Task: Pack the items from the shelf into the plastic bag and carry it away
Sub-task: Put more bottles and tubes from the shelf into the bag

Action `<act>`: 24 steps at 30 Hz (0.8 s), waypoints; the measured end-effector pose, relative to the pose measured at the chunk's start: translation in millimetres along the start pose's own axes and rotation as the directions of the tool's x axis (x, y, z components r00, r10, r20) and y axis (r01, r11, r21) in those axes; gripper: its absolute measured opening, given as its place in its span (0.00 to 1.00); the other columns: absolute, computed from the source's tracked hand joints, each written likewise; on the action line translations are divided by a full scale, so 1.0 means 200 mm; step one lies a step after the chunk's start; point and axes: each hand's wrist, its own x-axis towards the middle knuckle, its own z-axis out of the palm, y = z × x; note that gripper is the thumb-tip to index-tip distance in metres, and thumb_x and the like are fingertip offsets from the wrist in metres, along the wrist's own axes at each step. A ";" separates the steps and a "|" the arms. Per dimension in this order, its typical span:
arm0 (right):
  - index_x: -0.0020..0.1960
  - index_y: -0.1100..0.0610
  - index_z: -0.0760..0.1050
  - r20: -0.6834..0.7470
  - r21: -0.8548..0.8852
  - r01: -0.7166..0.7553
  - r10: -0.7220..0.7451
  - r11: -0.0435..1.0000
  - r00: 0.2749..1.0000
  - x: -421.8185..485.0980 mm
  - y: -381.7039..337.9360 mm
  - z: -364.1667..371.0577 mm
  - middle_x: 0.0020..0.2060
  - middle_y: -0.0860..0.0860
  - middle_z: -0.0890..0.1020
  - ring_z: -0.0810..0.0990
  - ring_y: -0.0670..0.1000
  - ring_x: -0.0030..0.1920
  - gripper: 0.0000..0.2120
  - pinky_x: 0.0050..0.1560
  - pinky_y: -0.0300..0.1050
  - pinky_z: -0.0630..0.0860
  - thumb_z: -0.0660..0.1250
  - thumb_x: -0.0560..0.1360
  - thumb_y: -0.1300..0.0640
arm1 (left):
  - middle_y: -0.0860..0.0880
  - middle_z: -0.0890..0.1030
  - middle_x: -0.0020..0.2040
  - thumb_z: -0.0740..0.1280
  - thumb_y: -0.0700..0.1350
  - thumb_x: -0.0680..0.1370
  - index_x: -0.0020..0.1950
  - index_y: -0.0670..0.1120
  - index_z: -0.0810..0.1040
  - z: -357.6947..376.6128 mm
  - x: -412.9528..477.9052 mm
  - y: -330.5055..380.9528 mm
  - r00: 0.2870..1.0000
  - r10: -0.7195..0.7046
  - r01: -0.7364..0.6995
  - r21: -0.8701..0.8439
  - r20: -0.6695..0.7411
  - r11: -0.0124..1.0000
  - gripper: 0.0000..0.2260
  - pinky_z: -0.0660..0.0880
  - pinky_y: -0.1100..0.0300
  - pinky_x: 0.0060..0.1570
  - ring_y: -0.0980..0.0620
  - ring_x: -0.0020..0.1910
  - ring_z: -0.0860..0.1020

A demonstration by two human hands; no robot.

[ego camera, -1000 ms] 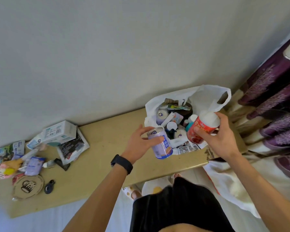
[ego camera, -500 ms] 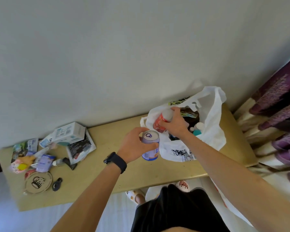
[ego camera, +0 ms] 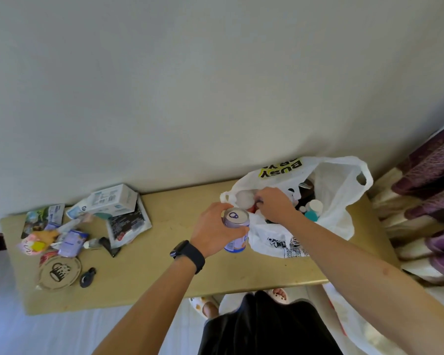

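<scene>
Since half a second ago the right hand point(ego camera: 274, 204) has sunk deeper into the bag point(ego camera: 341, 196), taking the bottle point(ego camera: 243, 199) below the rim. The left hand point(ego camera: 213, 230) and its can point(ego camera: 235, 217) have barely shifted.

The bottle is red with a white cap. It now shows mostly as a pale blur through the bag's film, with a sliver of red by the fingertips. The right fingers curl down against it, but I cannot tell whether they grip it.

The can is purple and white with a silver top. It stands upright over the shelf point(ego camera: 151, 252), just beside the bag's left side, and the left fingers and thumb wrap its upper half. The bag is white, printed and open-mouthed, and sits at the shelf's right end.
</scene>
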 end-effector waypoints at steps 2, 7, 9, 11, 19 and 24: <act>0.60 0.52 0.80 -0.085 0.287 -0.044 0.071 0.957 0.994 -0.13 -0.03 -0.08 0.53 0.48 0.81 0.80 0.50 0.53 0.12 0.54 0.41 0.74 0.65 0.78 0.53 | 0.57 0.78 0.55 0.80 0.53 0.65 0.53 0.59 0.71 0.01 0.00 0.00 1.000 0.012 -0.012 0.002 -0.008 1.000 0.23 0.79 0.59 0.48 0.58 0.49 0.79; 0.63 0.48 0.75 0.223 0.840 -0.202 0.019 0.504 0.975 -0.53 -0.16 -0.24 0.54 0.46 0.83 0.86 0.51 0.44 0.17 0.42 0.42 0.78 0.67 0.77 0.42 | 0.58 0.75 0.55 0.79 0.55 0.65 0.57 0.55 0.74 0.08 0.02 0.03 0.997 0.072 -0.072 0.014 -0.004 0.997 0.25 0.77 0.63 0.48 0.59 0.47 0.77; 0.65 0.48 0.73 0.239 0.850 -0.210 0.002 0.483 0.971 -0.59 -0.17 -0.23 0.55 0.48 0.82 0.86 0.53 0.42 0.21 0.41 0.44 0.79 0.72 0.74 0.44 | 0.57 0.74 0.57 0.78 0.56 0.66 0.61 0.53 0.75 0.13 0.02 0.05 0.993 0.110 -0.113 0.082 0.037 0.990 0.26 0.75 0.65 0.47 0.58 0.47 0.77; 0.64 0.49 0.74 0.211 0.822 -0.200 0.041 0.533 0.977 -0.59 -0.16 -0.20 0.54 0.49 0.82 0.86 0.54 0.38 0.24 0.39 0.44 0.80 0.76 0.71 0.47 | 0.57 0.74 0.58 0.77 0.55 0.65 0.62 0.52 0.75 0.17 0.01 0.09 0.989 0.132 -0.140 0.139 0.063 0.980 0.27 0.73 0.67 0.46 0.57 0.47 0.76; 0.57 0.53 0.77 0.115 0.770 -0.179 0.143 0.612 0.983 -0.67 -0.07 -0.29 0.44 0.51 0.84 0.83 0.53 0.30 0.17 0.31 0.44 0.79 0.76 0.71 0.50 | 0.58 0.73 0.61 0.77 0.58 0.66 0.65 0.52 0.74 0.26 0.02 0.13 0.968 0.180 -0.197 0.084 0.176 0.977 0.31 0.75 0.63 0.50 0.58 0.50 0.78; 0.58 0.55 0.76 -0.152 0.785 -0.198 0.492 0.587 0.857 -0.64 0.12 -0.42 0.39 0.52 0.85 0.84 0.50 0.29 0.16 0.34 0.46 0.82 0.68 0.76 0.46 | 0.57 0.76 0.52 0.76 0.57 0.70 0.53 0.55 0.75 0.21 0.05 0.12 1.000 0.011 -0.011 -0.117 0.003 0.993 0.16 0.72 0.64 0.42 0.61 0.46 0.76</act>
